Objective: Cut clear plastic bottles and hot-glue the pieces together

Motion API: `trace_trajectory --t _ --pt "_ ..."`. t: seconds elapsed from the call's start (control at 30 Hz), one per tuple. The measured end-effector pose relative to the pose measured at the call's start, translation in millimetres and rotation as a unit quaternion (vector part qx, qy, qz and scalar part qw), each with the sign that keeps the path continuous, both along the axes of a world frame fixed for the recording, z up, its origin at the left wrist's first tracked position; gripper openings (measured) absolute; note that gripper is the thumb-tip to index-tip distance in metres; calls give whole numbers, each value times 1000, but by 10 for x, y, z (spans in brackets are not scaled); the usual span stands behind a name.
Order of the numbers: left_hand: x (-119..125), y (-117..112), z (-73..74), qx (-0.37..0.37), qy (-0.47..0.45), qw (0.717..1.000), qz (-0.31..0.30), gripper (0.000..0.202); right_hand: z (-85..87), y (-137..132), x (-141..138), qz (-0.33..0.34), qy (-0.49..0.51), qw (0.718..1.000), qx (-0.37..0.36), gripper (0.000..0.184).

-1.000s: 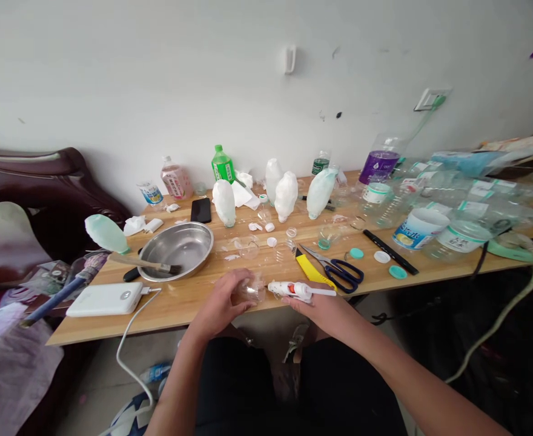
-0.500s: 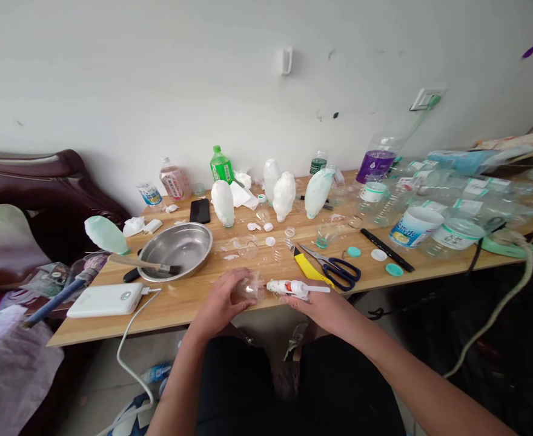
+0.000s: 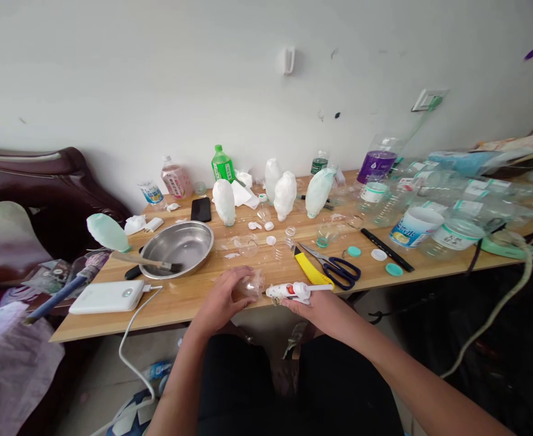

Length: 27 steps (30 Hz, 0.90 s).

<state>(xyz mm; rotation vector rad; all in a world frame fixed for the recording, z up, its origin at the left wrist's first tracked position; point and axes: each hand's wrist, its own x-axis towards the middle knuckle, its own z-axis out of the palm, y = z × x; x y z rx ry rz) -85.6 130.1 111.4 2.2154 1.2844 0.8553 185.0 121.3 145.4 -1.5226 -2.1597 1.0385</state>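
Note:
My left hand (image 3: 226, 298) is closed around a clear plastic bottle piece (image 3: 254, 283) at the front edge of the wooden table (image 3: 180, 312). In my right hand (image 3: 314, 306) is a white glue gun (image 3: 289, 291), its nozzle pointing left at the clear piece, close to its rim. Whether nozzle and plastic touch, I cannot tell. A white glue stick (image 3: 321, 287) juts from the gun's back. Just beyond my right hand lie a yellow-handled cutter (image 3: 312, 269) and dark blue scissors (image 3: 341, 271).
Left of my hands are a steel bowl (image 3: 198, 251) with a brush (image 3: 157, 263) and a white power bank (image 3: 107, 297) with its cable. White-coated bottle shapes (image 3: 285, 195) stand behind. Caps (image 3: 394, 269), a black marker (image 3: 387, 249) and several clear bottles (image 3: 457, 233) lie to the right.
Both hands keep nearly the same places. The clear piece looks slightly turned in my left hand, its open end tipped up a little. The view has shifted slightly.

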Motion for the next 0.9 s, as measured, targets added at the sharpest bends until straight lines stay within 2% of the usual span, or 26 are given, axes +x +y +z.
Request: trace_trajectory --t 0.13,0.3,0.43,0.7,0.9 --pt "3 -7 -9 -12 -3 1000 11 57 2 33 -2 -1 24 1000 -14 43" --pt "15 -8 0 -33 16 999 26 85 105 -36 -78 -19 51 998 -25 40" --pt "11 7 11 -30 37 999 4 77 158 -101 -111 -46 27 999 -12 40" --pt "29 1 40 -29 62 998 15 72 99 -4 -47 -24 7 999 -27 44" --pt "32 6 32 -14 76 997 18 66 75 -22 -21 -18 16 999 -23 41"
